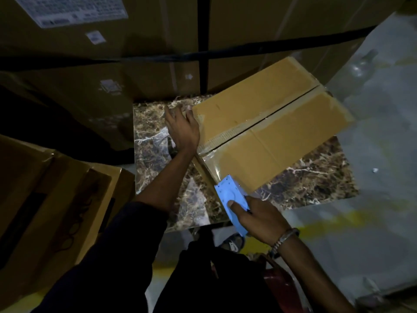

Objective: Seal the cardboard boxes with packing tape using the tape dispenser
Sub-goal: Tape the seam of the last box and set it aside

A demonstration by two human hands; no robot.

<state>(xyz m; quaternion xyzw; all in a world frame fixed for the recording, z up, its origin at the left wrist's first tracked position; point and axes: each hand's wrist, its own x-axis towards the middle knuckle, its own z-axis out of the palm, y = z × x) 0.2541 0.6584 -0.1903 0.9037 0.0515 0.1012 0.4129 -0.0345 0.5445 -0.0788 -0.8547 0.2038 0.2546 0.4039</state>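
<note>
From my feed I see the cardboard box (pixel 270 129) lying on a brown marble-patterned slab (pixel 158 172), turned at an angle, its two top flaps closed with a dark seam running between them. Glossy tape (pixel 212 161) already covers the near-left edge of the box and wraps the corner there.

The right hand (pixel 259 222) grips the light blue tape dispenser (pixel 232 199), thumb laid flat on its side plate, the other fingers hidden behind it. The dispenser's front end touches the box at its nearest corner, right where the tape shines. A beaded bracelet (pixel 284 240) sits on that wrist.

The left hand (pixel 182 127) rests against the far-left side of the box, fingers relaxed and spread over the edge, pressing rather than clutching (the fingertips are partly lost in shadow, so I can't say more).

Behind the box stands a stack of large cartons (pixel 112 53) bound with black straps, a white label on one. Another open carton (pixel 45 199) sits at lower left, dim. A shoe (pixel 232 241) shows below the slab on the grey floor.
</note>
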